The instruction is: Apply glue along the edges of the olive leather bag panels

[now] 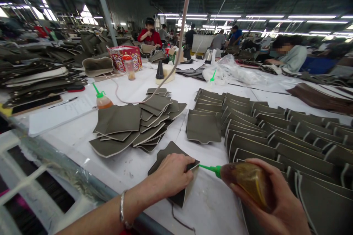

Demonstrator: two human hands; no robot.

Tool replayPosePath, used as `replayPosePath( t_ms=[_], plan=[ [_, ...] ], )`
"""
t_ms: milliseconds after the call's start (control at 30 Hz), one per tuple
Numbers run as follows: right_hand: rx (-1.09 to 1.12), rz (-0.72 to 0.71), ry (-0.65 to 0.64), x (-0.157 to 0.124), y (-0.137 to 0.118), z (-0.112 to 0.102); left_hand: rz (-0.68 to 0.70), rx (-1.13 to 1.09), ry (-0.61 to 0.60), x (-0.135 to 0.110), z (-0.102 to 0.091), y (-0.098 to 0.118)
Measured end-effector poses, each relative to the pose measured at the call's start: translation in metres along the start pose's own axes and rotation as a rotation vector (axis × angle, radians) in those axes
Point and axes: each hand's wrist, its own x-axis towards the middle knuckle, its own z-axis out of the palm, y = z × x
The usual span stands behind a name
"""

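In the head view, my left hand (176, 172) is closed on a dark olive leather piece (168, 151), its fingers folded over the right corner and its pale underside showing below. My right hand (284, 198) is wrapped round a squeeze bottle (248, 181) of amber liquid, tilted sideways. Its thin green nozzle (208, 168) points left, the tip at the piece's edge near my left fingertips. Behind my left hand lies a loose pile of similar leather pieces (118, 119). Rows of overlapping pieces (248, 147) spread out to the right, some behind my right hand.
Another green-tipped bottle (103, 101) stands behind the pile, near a paper sheet (60, 115) with a pen. A hose (180, 40) hangs down onto the white table (132, 174). Farther back are a patterned red box (129, 57), clear plastic wrap (237, 71) and several people.
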Motion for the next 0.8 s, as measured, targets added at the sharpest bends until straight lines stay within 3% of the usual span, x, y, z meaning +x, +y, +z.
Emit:
replayPosePath(
  t_ms=[233, 400, 567, 800],
  plan=[
    [0.005, -0.041, -0.034, -0.002, 0.001, -0.002, 0.004, 0.029, -0.005, -0.001, 0.001, 0.000],
    [0.029, 0.038, 0.022, -0.005, 0.000, -0.003, 0.005, 0.040, -0.010, -0.001, 0.001, 0.000],
    [0.145, 0.109, -0.103, -0.008, 0.005, -0.003, -0.004, 0.073, -0.016, -0.002, 0.000, 0.002],
    [0.195, 0.190, -0.060, -0.011, 0.011, -0.001, 0.001, 0.105, -0.006, -0.006, 0.001, 0.006]
  ],
)
